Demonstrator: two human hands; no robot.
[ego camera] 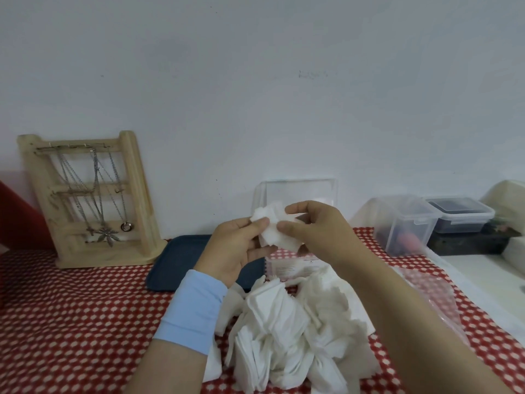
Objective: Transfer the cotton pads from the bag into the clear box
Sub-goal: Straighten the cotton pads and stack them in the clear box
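Note:
Both hands hold a small stack of white cotton pads (271,228) in the air just in front of the clear box (298,191). My left hand (238,245) grips the stack's left side with thumb on top. My right hand (309,226) pinches its right side between thumb and fingers. The clear box stands against the wall with its lid up; my hands hide its lower part. A large loose heap of cotton pads (284,331) lies on the red patterned cloth below my hands. The crumpled clear plastic bag (434,294) lies to the right of the heap.
A dark blue tray (176,263) lies left of the box. A wooden jewellery stand (91,200) with necklaces leans at the back left. Lidded plastic containers (406,223) and a dark one (463,214) sit at the right, on a white surface (483,274).

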